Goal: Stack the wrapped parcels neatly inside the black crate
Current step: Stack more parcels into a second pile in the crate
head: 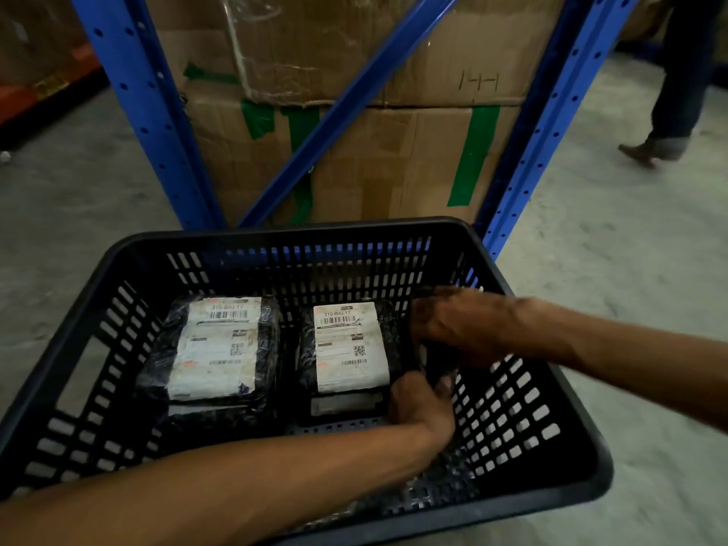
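A black slotted crate (90, 309) sits on the concrete floor in front of me. Inside lie two black-wrapped parcels with white shipping labels: one on the left (216, 348) and one in the middle (348, 348), which rests on top of another wrapped parcel (342, 405). Both hands reach into the crate's right side. My right hand (461, 329) and my left hand (423, 403) grip a dark wrapped parcel (435, 362) standing on edge against the right side of the middle parcel. It is mostly hidden by my fingers.
A blue metal rack (145, 120) with a diagonal brace stands just behind the crate, holding large cardboard boxes (378, 163) patched with green tape. Another person's leg and boot (658, 147) are at the upper right. An orange rack beam (43, 92) runs at far left.
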The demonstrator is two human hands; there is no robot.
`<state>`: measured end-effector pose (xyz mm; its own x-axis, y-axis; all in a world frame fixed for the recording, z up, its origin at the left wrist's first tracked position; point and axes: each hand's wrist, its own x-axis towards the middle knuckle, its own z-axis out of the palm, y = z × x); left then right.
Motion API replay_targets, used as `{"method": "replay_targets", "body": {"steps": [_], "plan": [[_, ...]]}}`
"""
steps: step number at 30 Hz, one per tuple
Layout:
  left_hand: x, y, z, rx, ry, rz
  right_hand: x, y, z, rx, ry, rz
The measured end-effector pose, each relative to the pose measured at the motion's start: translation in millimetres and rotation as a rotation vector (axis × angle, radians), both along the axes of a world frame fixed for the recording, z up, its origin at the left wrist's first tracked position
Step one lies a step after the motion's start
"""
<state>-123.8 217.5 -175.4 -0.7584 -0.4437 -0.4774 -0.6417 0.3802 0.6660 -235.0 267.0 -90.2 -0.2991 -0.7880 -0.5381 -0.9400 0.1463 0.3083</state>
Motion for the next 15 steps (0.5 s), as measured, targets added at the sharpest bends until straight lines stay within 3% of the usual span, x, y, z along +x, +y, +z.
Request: {"method": "replay_targets", "body": {"steps": [3,9,13,15], "plan": [[20.1,-27.6,24.4,-0.013,0.097,-0.094,-10.5,-7.1,53.5,0.064,-0.296,-0.254],[45.7,-121.7,95.5,0.394,0.292,-0.357,-40.5,8.2,101.1,-0.343,-1.114,-0.679],[37.6,-170.4,98.6,0.786,0.347,-0.063,-46.3,0.3,54.0,-0.69,-1.37,-1.232],[30.6,-175.4,88.5,0.713,0.373,0.014,-41.9,-12.4,27.0,-0.736,-1.342,-1.5]]}}
